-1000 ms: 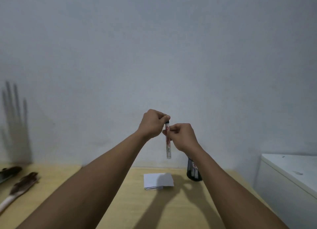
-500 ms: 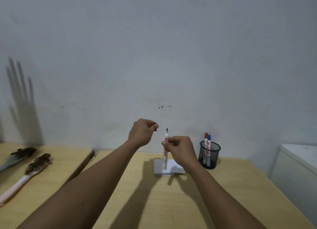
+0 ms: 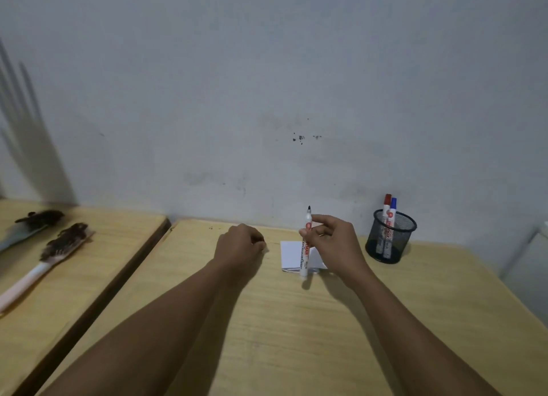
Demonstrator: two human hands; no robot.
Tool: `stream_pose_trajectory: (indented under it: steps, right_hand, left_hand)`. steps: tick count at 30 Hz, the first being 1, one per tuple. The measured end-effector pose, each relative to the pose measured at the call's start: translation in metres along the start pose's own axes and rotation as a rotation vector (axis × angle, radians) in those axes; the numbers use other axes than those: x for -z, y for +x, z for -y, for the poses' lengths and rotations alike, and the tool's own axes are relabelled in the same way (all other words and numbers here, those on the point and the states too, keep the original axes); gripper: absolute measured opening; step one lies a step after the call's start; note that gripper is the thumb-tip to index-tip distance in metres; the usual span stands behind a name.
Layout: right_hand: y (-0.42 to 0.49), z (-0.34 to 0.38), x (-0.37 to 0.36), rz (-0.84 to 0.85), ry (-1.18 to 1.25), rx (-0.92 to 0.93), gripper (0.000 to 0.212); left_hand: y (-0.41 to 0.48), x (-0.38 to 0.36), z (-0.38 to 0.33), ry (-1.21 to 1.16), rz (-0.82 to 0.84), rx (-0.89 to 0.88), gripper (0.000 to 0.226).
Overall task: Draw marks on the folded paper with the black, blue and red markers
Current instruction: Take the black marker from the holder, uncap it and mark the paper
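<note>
My right hand (image 3: 335, 244) grips the black marker (image 3: 305, 247) by its upper barrel. The marker stands almost upright with its bare black tip pointing up and its lower end just above the near edge of the folded white paper (image 3: 290, 254). My left hand (image 3: 238, 247) is closed in a fist, low over the table left of the paper. A dark bit shows at its fingertips, and the marker's cap is otherwise hidden inside. The red marker (image 3: 387, 205) and blue marker (image 3: 393, 210) stand capped in a black mesh cup (image 3: 390, 238) to the right.
The wooden table (image 3: 296, 336) meets a grey wall at the back. A second table (image 3: 89, 247) on the left, across a dark gap, carries two brushes (image 3: 59, 247). A white cabinet edge (image 3: 533, 247) stands at the far right.
My left hand pulled the cap off the black marker. Both hands then came down from in front of the wall to the table, the left one moving away to the left.
</note>
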State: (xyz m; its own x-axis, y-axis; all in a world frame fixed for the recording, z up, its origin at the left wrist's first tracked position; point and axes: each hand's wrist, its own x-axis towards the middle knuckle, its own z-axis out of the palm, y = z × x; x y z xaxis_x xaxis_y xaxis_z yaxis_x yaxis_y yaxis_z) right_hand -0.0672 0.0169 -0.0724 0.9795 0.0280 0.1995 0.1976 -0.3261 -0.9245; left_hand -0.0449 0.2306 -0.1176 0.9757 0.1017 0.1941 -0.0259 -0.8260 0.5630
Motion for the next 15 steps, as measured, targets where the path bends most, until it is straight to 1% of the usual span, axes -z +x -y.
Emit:
stream_pose_trajectory:
  steps: [5, 6, 8, 9, 10, 11, 12, 13, 14, 15]
  right_hand:
    - [0.004, -0.007, 0.002, 0.001, -0.005, 0.0, 0.053]
    - [0.005, -0.008, 0.004, -0.005, 0.0, -0.005, 0.054]
    - [0.005, -0.008, 0.009, -0.022, 0.012, -0.016, 0.055]
    - [0.005, -0.008, 0.012, -0.032, 0.015, -0.02, 0.056]
    - [0.005, -0.008, 0.015, -0.043, 0.015, -0.024, 0.056]
    - [0.004, -0.007, 0.019, -0.052, 0.015, -0.024, 0.056]
    - [0.003, -0.007, 0.022, -0.061, 0.015, -0.024, 0.056]
    - [0.002, -0.006, 0.025, -0.067, 0.013, -0.024, 0.056]
    - [0.001, -0.006, 0.027, -0.072, 0.007, -0.025, 0.056]
    - [0.0, -0.005, 0.03, -0.076, -0.002, -0.025, 0.056]
  left_hand:
    - [0.003, -0.009, 0.009, 0.011, 0.036, -0.009, 0.013]
    - [0.004, -0.011, 0.01, 0.01, 0.039, -0.006, 0.018]
    - [0.0, -0.014, 0.012, 0.007, 0.019, 0.004, 0.037]
    - [-0.004, -0.016, 0.011, 0.019, -0.033, -0.013, 0.045]
    - [-0.01, -0.017, 0.01, 0.061, -0.129, -0.073, 0.049]
    - [-0.015, -0.019, 0.006, 0.141, -0.23, -0.176, 0.049]
    - [-0.02, -0.02, 0.001, 0.233, -0.294, -0.295, 0.049]
    - [-0.023, -0.021, -0.005, 0.304, -0.298, -0.396, 0.051]
    - [-0.023, -0.02, -0.011, 0.358, -0.224, -0.44, 0.058]
    - [-0.02, -0.02, -0.017, 0.401, -0.115, -0.442, 0.068]
